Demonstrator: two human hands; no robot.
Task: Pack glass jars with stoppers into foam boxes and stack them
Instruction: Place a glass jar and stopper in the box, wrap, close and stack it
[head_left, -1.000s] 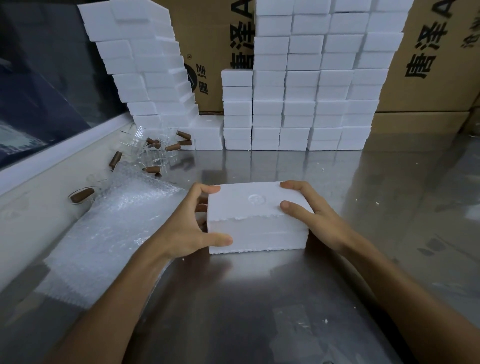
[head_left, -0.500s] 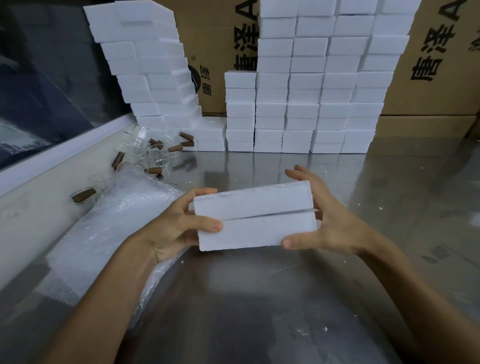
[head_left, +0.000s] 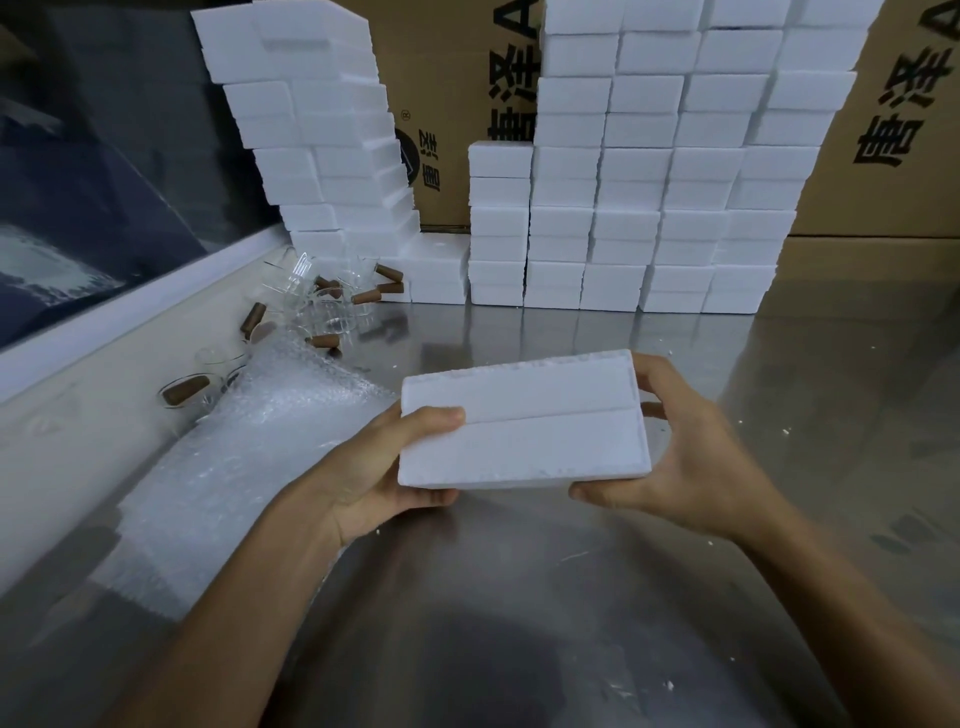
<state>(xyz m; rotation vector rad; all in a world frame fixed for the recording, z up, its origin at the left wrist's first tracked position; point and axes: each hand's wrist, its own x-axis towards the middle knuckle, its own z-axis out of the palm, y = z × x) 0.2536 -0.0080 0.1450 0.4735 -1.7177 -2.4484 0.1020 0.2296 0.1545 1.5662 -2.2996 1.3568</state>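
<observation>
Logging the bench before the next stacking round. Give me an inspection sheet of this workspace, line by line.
Surface: steel table, shiny, dotted with white foam crumbs.
Job's things: closed foam box held off the table, seam between its halves facing the camera; foam box stacks at the back, the left stack leaning; glass jars with stoppers lying loose at back left.
Clutter: bubble wrap spread on the left.
Grippers: left hand and right hand grip the box's two ends.
Cables: nothing seen.
Surroundings: cardboard cartons with printed characters behind the stacks; dark window on the left.
</observation>
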